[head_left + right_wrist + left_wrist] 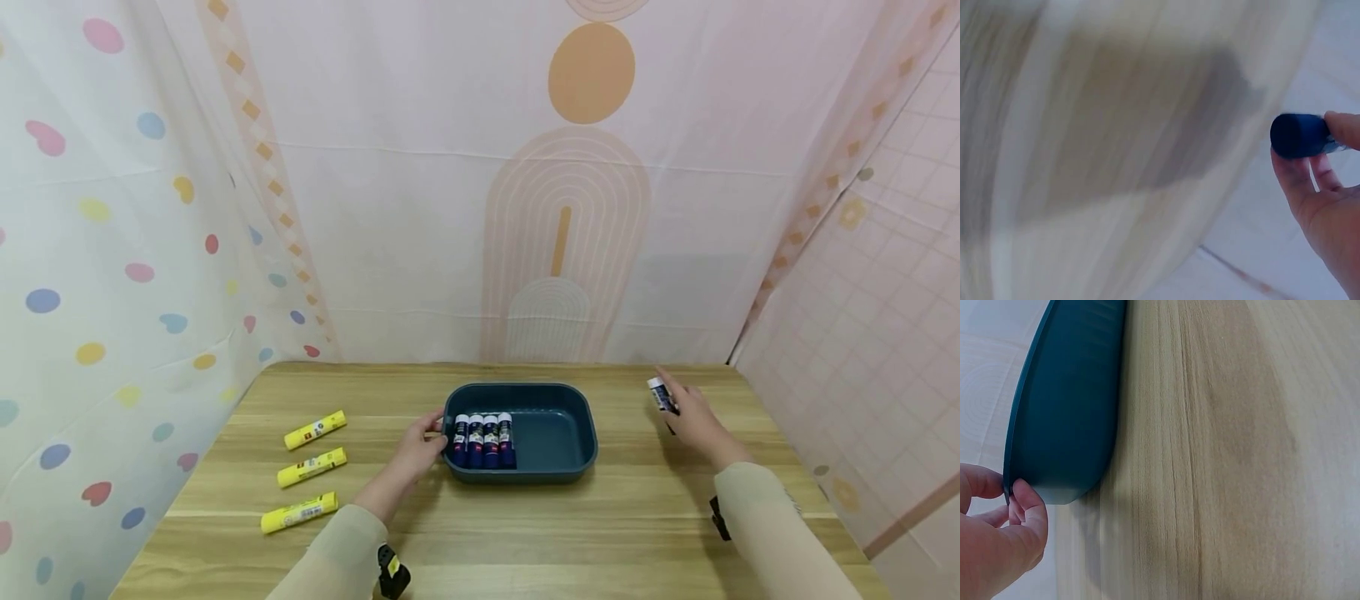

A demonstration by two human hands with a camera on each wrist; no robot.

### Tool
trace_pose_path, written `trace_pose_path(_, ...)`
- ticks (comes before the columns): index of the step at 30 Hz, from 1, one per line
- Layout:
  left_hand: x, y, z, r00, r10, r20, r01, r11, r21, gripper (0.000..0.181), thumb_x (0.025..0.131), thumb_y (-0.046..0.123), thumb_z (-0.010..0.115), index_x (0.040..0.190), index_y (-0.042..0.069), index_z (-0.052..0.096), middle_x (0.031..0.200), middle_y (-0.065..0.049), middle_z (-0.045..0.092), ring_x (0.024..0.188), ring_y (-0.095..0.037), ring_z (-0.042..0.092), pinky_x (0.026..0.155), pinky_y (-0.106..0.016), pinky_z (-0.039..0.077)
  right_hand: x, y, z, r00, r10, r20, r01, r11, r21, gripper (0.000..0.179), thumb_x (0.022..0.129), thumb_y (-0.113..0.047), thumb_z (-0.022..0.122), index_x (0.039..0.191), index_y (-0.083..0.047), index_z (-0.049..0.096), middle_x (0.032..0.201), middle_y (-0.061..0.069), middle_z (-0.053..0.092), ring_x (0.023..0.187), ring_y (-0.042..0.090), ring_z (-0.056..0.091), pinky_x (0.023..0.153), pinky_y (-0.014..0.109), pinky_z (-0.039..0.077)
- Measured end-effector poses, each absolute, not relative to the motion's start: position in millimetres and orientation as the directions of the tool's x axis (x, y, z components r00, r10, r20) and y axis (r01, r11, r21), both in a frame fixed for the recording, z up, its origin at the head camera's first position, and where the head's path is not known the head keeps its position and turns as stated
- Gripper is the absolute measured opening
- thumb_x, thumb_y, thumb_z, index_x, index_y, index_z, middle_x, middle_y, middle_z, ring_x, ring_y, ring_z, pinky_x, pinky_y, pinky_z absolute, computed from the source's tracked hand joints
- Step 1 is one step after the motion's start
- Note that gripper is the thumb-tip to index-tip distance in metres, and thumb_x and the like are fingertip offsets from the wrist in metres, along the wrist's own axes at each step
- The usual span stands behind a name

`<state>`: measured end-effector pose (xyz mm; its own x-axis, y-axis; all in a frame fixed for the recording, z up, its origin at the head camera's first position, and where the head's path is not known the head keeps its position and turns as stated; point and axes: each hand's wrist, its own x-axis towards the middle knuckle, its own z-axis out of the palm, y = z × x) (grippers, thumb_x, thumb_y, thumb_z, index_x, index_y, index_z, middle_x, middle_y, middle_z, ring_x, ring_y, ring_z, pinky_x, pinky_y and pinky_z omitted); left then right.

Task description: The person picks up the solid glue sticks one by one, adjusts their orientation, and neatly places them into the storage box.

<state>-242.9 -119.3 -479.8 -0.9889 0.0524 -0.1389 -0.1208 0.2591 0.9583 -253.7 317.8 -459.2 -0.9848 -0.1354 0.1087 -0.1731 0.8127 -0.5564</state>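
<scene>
A dark teal rectangular tray (558,477) stands on the table. Several dark blue glue sticks (491,442) with white caps lie side by side in its left half. My left hand (417,450) is at the tray's left end, its thumb and fingers pinching the rim, as the left wrist view shows up close. Off to the right, my right hand (696,423) grips one more dark blue glue stick (659,392), its white cap facing away from me. In the right wrist view this glue stick's (1297,135) round blue base shows between thumb and fingers, raised above the tabletop.
Three yellow glue sticks (312,468) lie spaced apart in a column on the left of the wooden table (525,533). A patterned curtain (405,250) hangs right behind the table's back edge, with more fabric along both sides.
</scene>
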Motion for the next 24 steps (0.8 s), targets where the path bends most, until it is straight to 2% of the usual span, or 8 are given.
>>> trace_pose_path(5,-243.4,-118.8,-480.3,-0.988,0.053,-0.145,-0.128,0.249,0.96,0.049,0.092,-0.006,0.045,0.14,-0.002,0.04,0.116,-0.022,0.045,0.104,-0.032,0.053,0.071,-0.028,0.051,-250.3,307.4,-447.4,-0.978,-0.18,0.103,-0.202,0.72,-0.664,0.068,0.089,0.006,0.055,0.148,-0.005,0.024,0.108,0.032,0.043,0.079,0.029,0.055,0.06,0.031,0.049)
trace_pose_path(9,-243.7,-118.8,-481.3,-0.989,0.051,-0.138,-0.121,0.247,0.961,0.048,0.092,-0.006,0.046,0.14,-0.003,0.04,0.114,-0.02,0.045,0.101,-0.03,0.054,0.068,-0.027,0.05,-246.6,298.8,-441.2,-0.979,-0.186,0.079,-0.184,0.663,-0.725,0.067,0.09,0.002,0.057,0.148,-0.007,0.026,0.106,0.027,0.049,0.08,0.025,0.057,0.063,0.031,0.049)
trace_pose_path(17,-244.8,-119.2,-481.7,-0.99,0.046,-0.13,-0.115,0.247,0.962,0.048,0.091,-0.007,0.046,0.139,-0.003,0.041,0.112,-0.021,0.046,0.094,-0.024,0.054,0.067,-0.026,0.049,-238.9,274.4,-431.9,-0.986,-0.157,-0.06,-0.023,0.477,-0.879,0.066,0.091,-0.005,0.059,0.147,-0.009,0.024,0.113,0.027,0.044,0.086,0.026,0.056,0.069,0.037,0.052)
trace_pose_path(24,-244.6,-119.0,-481.4,-0.99,0.046,-0.133,-0.118,0.246,0.962,0.048,0.091,-0.006,0.046,0.139,-0.002,0.042,0.113,-0.02,0.046,0.095,-0.024,0.054,0.067,-0.026,0.049,-238.5,248.9,-428.9,-0.964,-0.185,-0.189,0.149,0.208,-0.967,0.069,0.091,-0.003,0.057,0.147,-0.01,0.018,0.109,0.019,0.037,0.088,0.021,0.056,0.079,0.04,0.054)
